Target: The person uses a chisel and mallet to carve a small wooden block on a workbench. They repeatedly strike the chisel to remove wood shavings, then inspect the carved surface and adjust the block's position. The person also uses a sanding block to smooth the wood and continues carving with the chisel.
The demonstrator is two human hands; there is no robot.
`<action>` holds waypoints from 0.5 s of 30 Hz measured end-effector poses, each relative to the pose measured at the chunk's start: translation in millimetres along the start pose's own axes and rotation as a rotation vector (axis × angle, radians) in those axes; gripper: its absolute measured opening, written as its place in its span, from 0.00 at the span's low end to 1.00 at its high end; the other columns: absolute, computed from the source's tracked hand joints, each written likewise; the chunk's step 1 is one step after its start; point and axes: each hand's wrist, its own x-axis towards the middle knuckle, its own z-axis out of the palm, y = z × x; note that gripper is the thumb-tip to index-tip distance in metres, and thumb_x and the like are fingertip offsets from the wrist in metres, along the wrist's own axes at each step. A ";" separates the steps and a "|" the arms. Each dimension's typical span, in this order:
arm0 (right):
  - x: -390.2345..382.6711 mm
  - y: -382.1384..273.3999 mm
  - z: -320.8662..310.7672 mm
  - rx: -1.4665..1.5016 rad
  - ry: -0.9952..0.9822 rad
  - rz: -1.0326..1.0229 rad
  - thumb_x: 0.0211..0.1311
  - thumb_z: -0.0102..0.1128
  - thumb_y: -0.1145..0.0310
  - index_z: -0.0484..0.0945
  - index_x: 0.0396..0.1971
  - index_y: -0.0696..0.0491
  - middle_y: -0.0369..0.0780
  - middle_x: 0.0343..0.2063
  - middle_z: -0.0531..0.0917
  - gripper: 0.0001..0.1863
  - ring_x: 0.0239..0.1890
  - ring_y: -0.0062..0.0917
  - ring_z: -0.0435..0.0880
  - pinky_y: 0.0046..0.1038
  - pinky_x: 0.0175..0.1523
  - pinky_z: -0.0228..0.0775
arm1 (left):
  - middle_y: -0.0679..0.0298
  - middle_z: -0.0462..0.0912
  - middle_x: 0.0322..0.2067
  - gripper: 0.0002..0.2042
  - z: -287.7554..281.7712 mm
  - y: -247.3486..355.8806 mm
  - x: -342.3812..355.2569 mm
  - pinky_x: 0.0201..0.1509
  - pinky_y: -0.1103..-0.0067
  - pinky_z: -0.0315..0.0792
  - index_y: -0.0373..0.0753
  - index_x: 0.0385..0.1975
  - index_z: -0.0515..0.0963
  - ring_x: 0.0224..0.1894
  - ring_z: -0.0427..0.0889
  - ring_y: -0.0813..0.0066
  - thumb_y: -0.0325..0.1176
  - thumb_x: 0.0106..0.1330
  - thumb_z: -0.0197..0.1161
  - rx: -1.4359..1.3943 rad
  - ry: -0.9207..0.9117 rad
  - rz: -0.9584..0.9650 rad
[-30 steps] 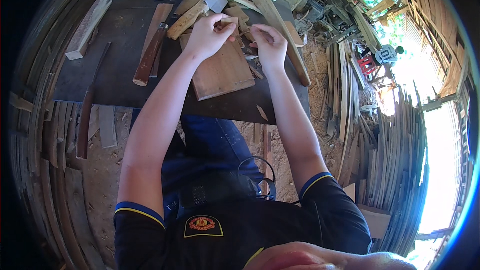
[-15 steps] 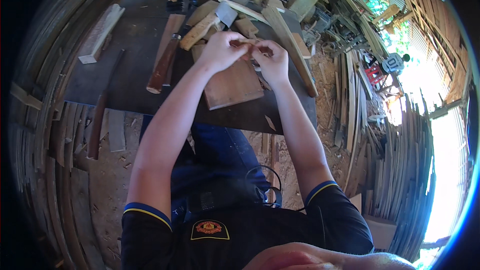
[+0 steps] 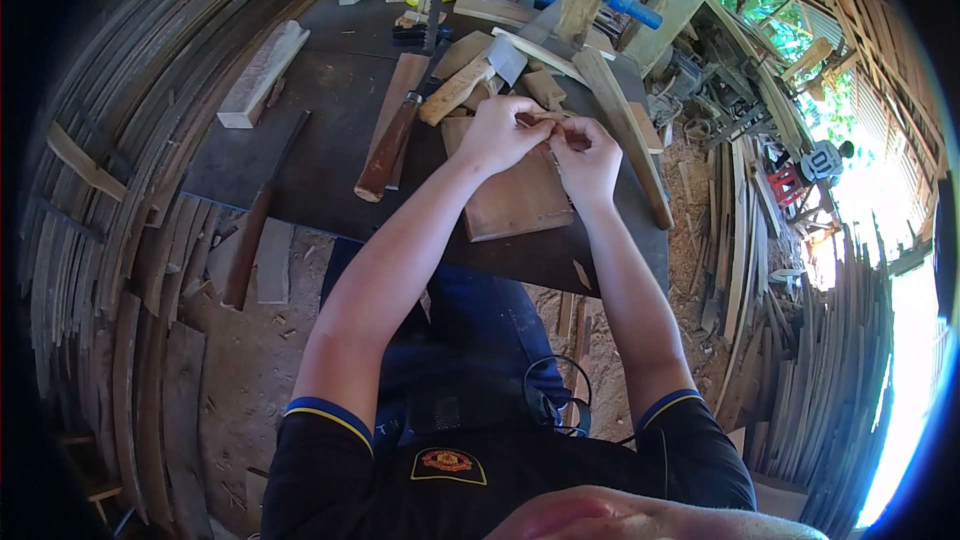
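Head view: A person in a dark short-sleeved shirt works at a dark table (image 3: 330, 100), both hands brought together just above the middle of the frame. The left hand (image 3: 498, 135) has its grip pinched on a small wood piece (image 3: 547, 117), thin and partly hidden by the fingers; the right hand (image 3: 592, 162) meets it there, its grip closed on the same piece, thumb and forefinger together. Beneath the hands, near the table's front edge, lies a flat brown board (image 3: 518, 205). Just above the left hand, a hatchet with a pale wooden handle (image 3: 458, 92) and a broad metal blade rests among wood offcuts. A brown-handled tool (image 3: 388, 150) lies left of the board, and a pale timber block (image 3: 262, 77) sits at the upper left. A long wooden bar (image 3: 628, 140) slants down to the right of the hands. A blue metal clamp (image 3: 640, 2) shows at the top of the frame, while at the upper right another person (image 3: 822, 162) appears near a red seat (image 3: 788, 186).
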 end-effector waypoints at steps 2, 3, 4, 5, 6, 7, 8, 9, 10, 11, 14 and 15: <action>-1.2 -6.3 -1.5 -0.056 -0.016 -0.005 0.56 0.70 0.74 0.84 0.32 0.58 0.38 0.28 0.87 0.06 0.30 0.20 0.87 0.24 0.39 0.79 | 0.60 0.90 0.33 0.09 0.6 -3.3 0.7 0.39 0.81 0.80 0.34 0.42 0.87 0.34 0.88 0.79 0.31 0.66 0.68 0.035 0.019 0.020; -2.0 -8.6 -0.6 -0.084 -0.024 -0.007 0.57 0.70 0.75 0.84 0.33 0.58 0.37 0.29 0.87 0.06 0.31 0.18 0.87 0.23 0.39 0.78 | 0.60 0.90 0.33 0.09 0.1 -5.2 1.1 0.39 0.81 0.80 0.35 0.42 0.87 0.34 0.88 0.79 0.32 0.66 0.68 0.052 0.028 0.030; -2.4 -9.0 -0.6 -0.076 -0.011 -0.008 0.56 0.71 0.74 0.84 0.32 0.58 0.38 0.28 0.87 0.06 0.31 0.20 0.87 0.24 0.39 0.79 | 0.61 0.89 0.33 0.09 0.8 -4.7 1.4 0.39 0.81 0.80 0.35 0.42 0.87 0.34 0.88 0.79 0.32 0.66 0.68 0.050 0.027 0.015; -2.6 -9.1 -0.2 -0.068 0.003 -0.009 0.55 0.71 0.73 0.84 0.31 0.58 0.40 0.28 0.88 0.06 0.30 0.23 0.88 0.26 0.39 0.79 | 0.61 0.89 0.33 0.10 1.5 -4.3 1.2 0.39 0.81 0.80 0.35 0.42 0.87 0.34 0.88 0.79 0.32 0.66 0.68 0.028 0.027 0.011; -2.9 -9.4 0.2 -0.060 0.016 -0.010 0.54 0.71 0.72 0.84 0.30 0.57 0.41 0.27 0.88 0.06 0.30 0.25 0.88 0.28 0.40 0.79 | 0.61 0.89 0.33 0.10 2.0 -4.1 0.9 0.39 0.81 0.80 0.34 0.42 0.87 0.33 0.88 0.79 0.31 0.66 0.68 0.007 0.027 0.007; -3.2 -10.4 1.3 -0.063 0.023 -0.031 0.53 0.72 0.73 0.84 0.30 0.57 0.41 0.27 0.88 0.06 0.30 0.25 0.88 0.28 0.40 0.79 | 0.61 0.89 0.32 0.10 1.4 -4.4 0.3 0.39 0.81 0.80 0.34 0.42 0.87 0.33 0.88 0.79 0.31 0.66 0.68 -0.012 0.031 0.001; -3.4 -11.0 1.8 -0.066 0.030 -0.051 0.53 0.72 0.73 0.84 0.30 0.57 0.41 0.27 0.88 0.06 0.30 0.25 0.88 0.28 0.40 0.79 | 0.61 0.89 0.32 0.09 1.5 -4.5 0.6 0.38 0.81 0.80 0.34 0.41 0.87 0.33 0.88 0.79 0.32 0.65 0.68 -0.023 0.038 -0.010; -3.4 -11.3 1.9 -0.069 0.038 -0.072 0.52 0.72 0.74 0.84 0.30 0.57 0.41 0.27 0.88 0.06 0.30 0.26 0.88 0.28 0.40 0.79 | 0.60 0.89 0.31 0.09 2.5 -4.2 1.2 0.37 0.81 0.80 0.34 0.40 0.87 0.32 0.88 0.79 0.32 0.65 0.68 -0.034 0.046 -0.021; -4.0 -11.0 1.9 -0.083 0.038 -0.098 0.52 0.72 0.74 0.84 0.30 0.57 0.40 0.27 0.88 0.06 0.30 0.26 0.88 0.29 0.39 0.79 | 0.60 0.89 0.30 0.09 2.7 -3.4 1.0 0.37 0.81 0.80 0.33 0.39 0.87 0.32 0.88 0.79 0.32 0.65 0.68 -0.044 0.052 -0.035; -4.1 -10.1 0.9 -0.097 0.038 -0.124 0.51 0.72 0.75 0.84 0.30 0.56 0.40 0.27 0.87 0.07 0.31 0.26 0.88 0.29 0.39 0.79 | 0.60 0.88 0.29 0.09 2.7 -2.6 0.9 0.36 0.81 0.80 0.33 0.38 0.87 0.31 0.87 0.79 0.32 0.65 0.68 -0.034 0.055 -0.040; -2.5 -6.7 -1.2 -0.103 0.027 -0.152 0.50 0.72 0.75 0.84 0.30 0.56 0.40 0.28 0.87 0.07 0.31 0.27 0.88 0.29 0.40 0.79 | 0.61 0.87 0.26 0.09 3.6 0.2 1.2 0.32 0.83 0.79 0.33 0.34 0.85 0.29 0.87 0.80 0.33 0.63 0.68 -0.085 0.050 -0.073; -2.4 -6.0 -0.9 -0.100 0.022 -0.152 0.50 0.72 0.76 0.83 0.30 0.56 0.40 0.28 0.87 0.07 0.31 0.27 0.88 0.29 0.40 0.79 | 0.61 0.87 0.26 0.09 2.3 0.3 0.2 0.31 0.83 0.78 0.32 0.34 0.85 0.29 0.87 0.80 0.33 0.63 0.68 -0.096 0.045 -0.102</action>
